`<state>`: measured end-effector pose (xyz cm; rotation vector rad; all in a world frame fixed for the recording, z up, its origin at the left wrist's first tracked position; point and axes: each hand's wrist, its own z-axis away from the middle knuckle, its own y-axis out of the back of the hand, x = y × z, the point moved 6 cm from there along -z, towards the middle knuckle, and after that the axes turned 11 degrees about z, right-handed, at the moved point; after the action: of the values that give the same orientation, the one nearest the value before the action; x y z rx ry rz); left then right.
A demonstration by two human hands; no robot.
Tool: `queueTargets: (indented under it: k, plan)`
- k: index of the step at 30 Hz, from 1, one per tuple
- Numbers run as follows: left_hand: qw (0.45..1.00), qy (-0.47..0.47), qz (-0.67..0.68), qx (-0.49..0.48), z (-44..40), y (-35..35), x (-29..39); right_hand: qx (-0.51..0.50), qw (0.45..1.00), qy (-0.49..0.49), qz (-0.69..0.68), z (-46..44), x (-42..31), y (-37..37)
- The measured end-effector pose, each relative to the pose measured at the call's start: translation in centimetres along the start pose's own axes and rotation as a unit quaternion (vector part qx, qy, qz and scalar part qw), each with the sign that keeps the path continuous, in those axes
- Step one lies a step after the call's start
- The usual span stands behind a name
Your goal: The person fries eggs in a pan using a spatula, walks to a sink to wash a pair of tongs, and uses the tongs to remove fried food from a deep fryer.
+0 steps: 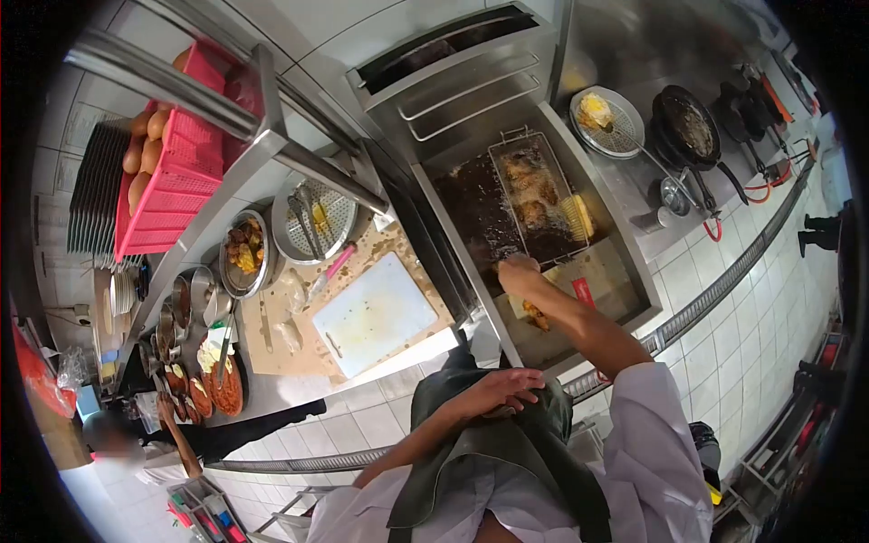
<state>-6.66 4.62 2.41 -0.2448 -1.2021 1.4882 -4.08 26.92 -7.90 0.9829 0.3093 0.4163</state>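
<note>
Our upper body: loose, pale lavender-white cloth shirt [652, 443] with wide, creased sleeves; dark green-black apron [525, 462] of smooth, faintly glossy material, folded at the front; our hands bare, ungloved.

1 wire basket [510, 201], rectangular, slightly tilted, right of upper centre, in dark bubbling oil. Browned fried pieces [534, 192] inside; 1 ridged yellow piece [577, 218] at its right side. Red grip [582, 290] below. Orange-brown food [536, 315] lower, on pale surface, partly hidden.
</note>
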Motion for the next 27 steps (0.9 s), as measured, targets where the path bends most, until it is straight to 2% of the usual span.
queueTargets:
  k: [1,5,7,8,10,11,13,18,20,22,24,25,27]
  plan:
    - [1.0,0.0,-0.001,-0.003,1.0,0.6,0.3,-0.014,1.0,-0.016,-0.022,0.5,0.5,0.2]
    - [0.998,-0.022,0.049,-0.034,4.5,2.4,1.0,0.081,0.991,0.043,-0.099,5.1,5.6,1.1]
    - [0.997,-0.011,0.056,-0.045,5.5,3.3,1.2,0.071,0.99,0.082,-0.088,9.1,6.6,2.9]
    - [0.997,-0.009,0.056,-0.058,6.2,3.4,1.5,0.07,0.992,0.071,-0.081,11.1,7.1,3.1]
    - [0.997,0.016,0.062,-0.048,7.4,3.7,2.0,0.117,0.972,0.031,-0.202,15.1,7.4,3.9]
    - [0.996,0.018,0.062,-0.059,7.7,4.2,1.8,0.119,0.973,0.021,-0.195,16.3,6.7,4.2]
    - [0.994,0.029,0.072,-0.076,8.4,4.6,1.4,0.118,0.958,-0.068,-0.254,18.6,5.8,4.2]
    - [0.994,0.045,0.06,-0.085,10.3,5.4,0.9,0.144,0.948,-0.081,-0.271,20.7,4.0,1.6]
    - [0.994,0.051,0.05,-0.081,9.6,6.5,0.7,0.217,0.941,-0.094,-0.24,20.7,3.7,2.3]
    - [0.996,0.041,0.028,-0.076,9.9,6.6,0.9,0.213,0.941,-0.111,-0.24,20.0,3.3,2.6]
    - [0.996,0.019,0.063,-0.06,10.0,6.9,1.6,0.222,0.966,-0.114,-0.071,18.5,2.5,3.2]
    - [0.998,0.006,0.038,-0.051,10.0,6.9,1.6,0.221,0.965,-0.118,-0.079,18.6,2.2,4.2]
    - [0.999,0.009,-0.01,-0.038,10.4,6.5,1.6,0.145,0.988,-0.034,0.031,20.6,0.1,7.0]
